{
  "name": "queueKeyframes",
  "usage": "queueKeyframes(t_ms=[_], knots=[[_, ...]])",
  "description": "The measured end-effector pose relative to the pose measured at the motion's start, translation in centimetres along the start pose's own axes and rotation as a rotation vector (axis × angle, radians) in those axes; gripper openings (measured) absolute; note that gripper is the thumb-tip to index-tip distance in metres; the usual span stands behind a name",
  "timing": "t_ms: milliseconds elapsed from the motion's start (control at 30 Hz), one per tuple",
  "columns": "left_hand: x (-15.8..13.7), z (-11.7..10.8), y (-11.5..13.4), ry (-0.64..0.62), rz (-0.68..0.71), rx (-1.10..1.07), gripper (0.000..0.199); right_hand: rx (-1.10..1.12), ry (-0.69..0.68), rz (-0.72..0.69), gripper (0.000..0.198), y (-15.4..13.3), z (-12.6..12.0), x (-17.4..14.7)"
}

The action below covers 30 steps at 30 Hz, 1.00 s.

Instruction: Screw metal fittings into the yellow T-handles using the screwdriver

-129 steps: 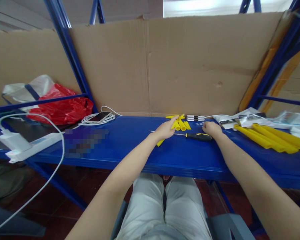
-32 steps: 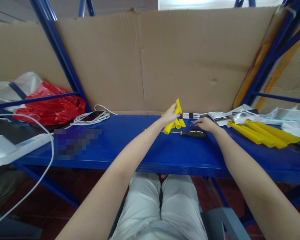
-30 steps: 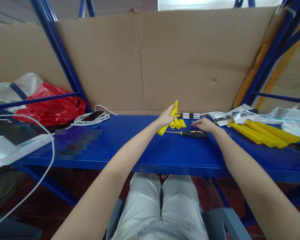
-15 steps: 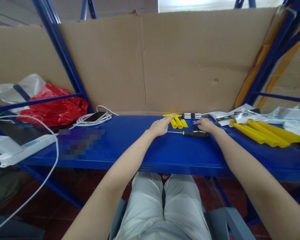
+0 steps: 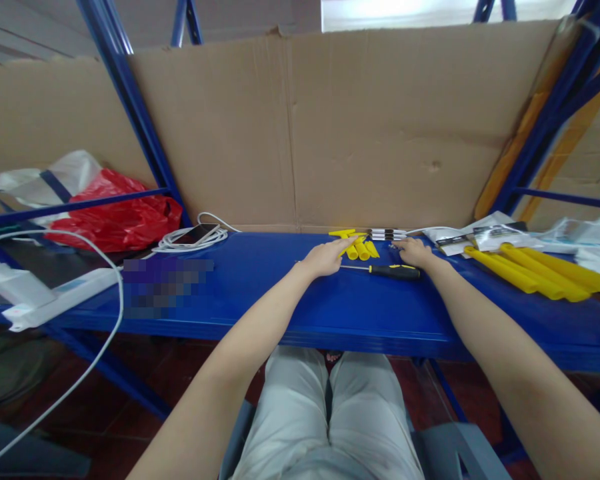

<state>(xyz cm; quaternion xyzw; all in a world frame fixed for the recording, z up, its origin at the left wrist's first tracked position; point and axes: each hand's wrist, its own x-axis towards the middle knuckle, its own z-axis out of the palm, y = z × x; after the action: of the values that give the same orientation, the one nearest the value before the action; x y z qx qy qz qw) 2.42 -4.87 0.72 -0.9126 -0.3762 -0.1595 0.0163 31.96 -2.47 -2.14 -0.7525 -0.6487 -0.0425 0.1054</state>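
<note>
My left hand (image 5: 325,259) lies low over the blue tabletop (image 5: 260,293), fingers stretched out toward several short yellow tubular pieces (image 5: 363,251). Its fingers partly cover the nearest ones. Just right of these, my right hand (image 5: 414,253) has its fingers apart and pointing left. Beside its fingertips are small shiny bits (image 5: 394,247), too small to name. A screwdriver (image 5: 394,271) with a black and yellow handle lies between the hands, nearer to me, its shaft toward the left hand. Behind the yellow pieces sit several white and black sticks (image 5: 387,235).
Long yellow tubes (image 5: 545,273) and plastic packets (image 5: 500,237) lie at the right. On the left are a coiled white cable (image 5: 193,239), a power strip (image 5: 63,300) with a plug, and a red bag (image 5: 125,213). A cardboard panel (image 5: 380,127) stands behind the table.
The view has shifted slightly, so everything sits a little lower and further right. Both hands keep nearly the same place by the yellow pieces; nothing is visibly picked up or let go.
</note>
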Motion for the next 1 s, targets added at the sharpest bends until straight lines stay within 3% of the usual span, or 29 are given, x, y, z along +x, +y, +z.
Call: queueKeyframes(t_ms=[333, 1000], knots=[[0.1, 0.0, 0.1, -0.053, 0.011, 0.104, 0.074, -0.085, -0.078, -0.001, 0.057, -0.7, -0.9, -0.9], [0.1, 0.2, 0.2, -0.053, 0.045, 0.126, 0.077, -0.066, -0.049, 0.026, 0.056, -0.6, 0.1, 0.0]])
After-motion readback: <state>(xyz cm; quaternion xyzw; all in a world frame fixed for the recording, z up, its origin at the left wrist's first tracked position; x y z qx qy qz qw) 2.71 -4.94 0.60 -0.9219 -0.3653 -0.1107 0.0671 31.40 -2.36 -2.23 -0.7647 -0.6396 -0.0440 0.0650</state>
